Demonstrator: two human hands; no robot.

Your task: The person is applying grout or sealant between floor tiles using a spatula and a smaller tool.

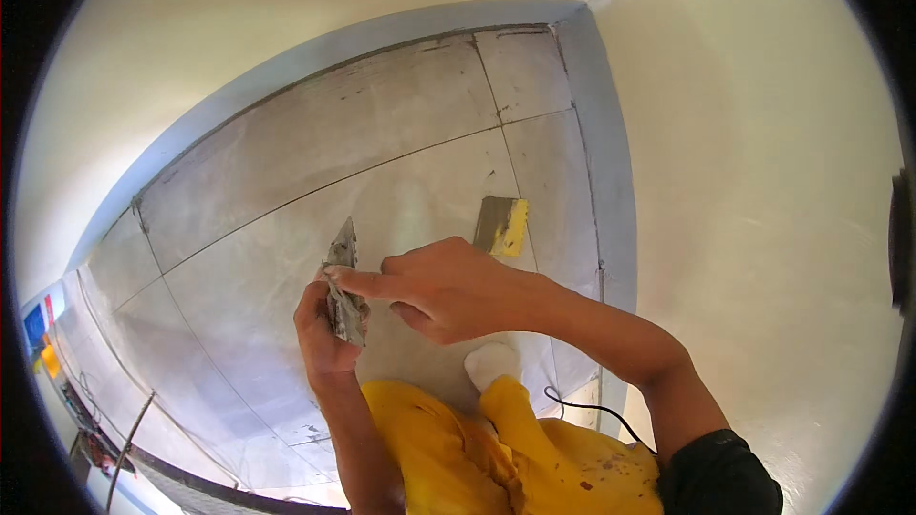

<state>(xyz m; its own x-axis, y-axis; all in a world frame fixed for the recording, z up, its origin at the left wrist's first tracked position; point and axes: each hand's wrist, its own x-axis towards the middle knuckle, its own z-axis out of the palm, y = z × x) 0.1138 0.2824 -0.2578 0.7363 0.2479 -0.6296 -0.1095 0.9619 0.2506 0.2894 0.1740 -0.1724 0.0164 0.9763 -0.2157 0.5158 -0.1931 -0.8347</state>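
Observation:
My left hand (324, 324) is closed around a grey, mortar-smeared trowel (345, 310), its pointed blade tilted up away from me. My right hand (434, 291) reaches across from the right, index finger stretched out and touching the grey paste on the blade. Its thumb stands apart, the other fingers are partly curled, and it holds no tool. Beyond the right hand, a yellow scraper (516, 229) coated with grey paste on one side lies flat on the tiled floor (401, 200). The trowel's handle is hidden by my left hand.
Dark joints run between the large grey floor tiles. Blue-grey skirting (601, 153) borders the floor below cream walls (754, 181). A black cable (611, 410) lies by my yellow trousers (572, 458) at lower right. A thin rod (129, 443) and colourful items are at far left.

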